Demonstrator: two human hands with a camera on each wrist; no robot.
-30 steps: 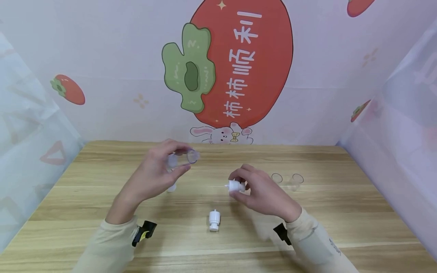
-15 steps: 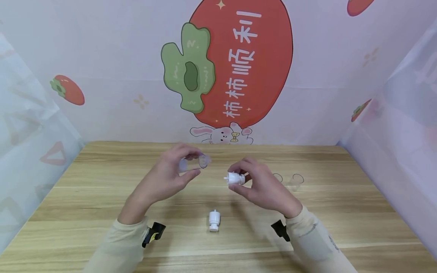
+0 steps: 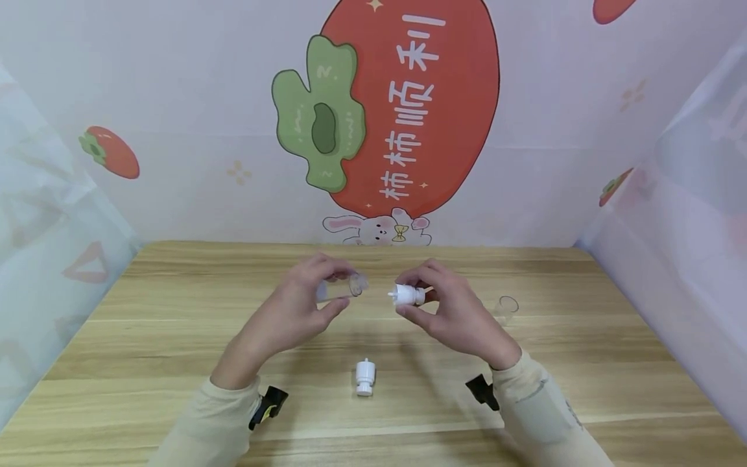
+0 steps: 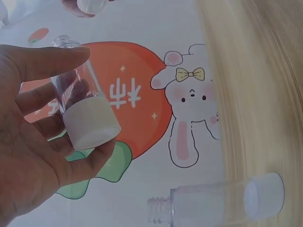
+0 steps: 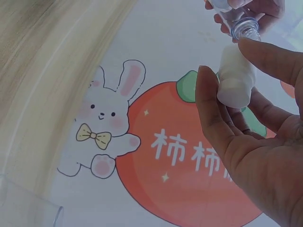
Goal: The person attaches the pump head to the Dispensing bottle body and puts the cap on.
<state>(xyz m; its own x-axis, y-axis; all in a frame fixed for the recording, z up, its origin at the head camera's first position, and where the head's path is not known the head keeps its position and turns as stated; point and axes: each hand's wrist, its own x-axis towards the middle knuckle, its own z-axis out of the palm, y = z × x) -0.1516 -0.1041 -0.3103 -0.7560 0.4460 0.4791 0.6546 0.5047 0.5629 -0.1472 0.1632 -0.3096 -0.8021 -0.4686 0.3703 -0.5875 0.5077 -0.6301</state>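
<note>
Thumb and fingers of my left hand (image 3: 300,305) grip a small clear bottle (image 4: 92,118) with a white base. The bottle lies on its side in the air, its threaded neck pointing right. Facing it across a small gap, my right hand (image 3: 452,311) pinches a white pump head (image 3: 408,295), its thin stem towards the bottle's neck. A second white pump head (image 3: 365,378) lies on the table in front of both hands. In the left wrist view another clear bottle (image 4: 208,203) with a white base shows; in the head view my left hand hides it.
A clear cap (image 3: 506,308) stands on the wooden table (image 3: 583,363), right of my right hand. At the table's far edge rises a white backdrop (image 3: 222,207) with a persimmon and rabbit print. Similar sheets hang at both sides.
My left hand has moved right with the bottle, nearer to the pump head. My right hand has gone slightly up and away, now covering a second clear cap seen earlier.
</note>
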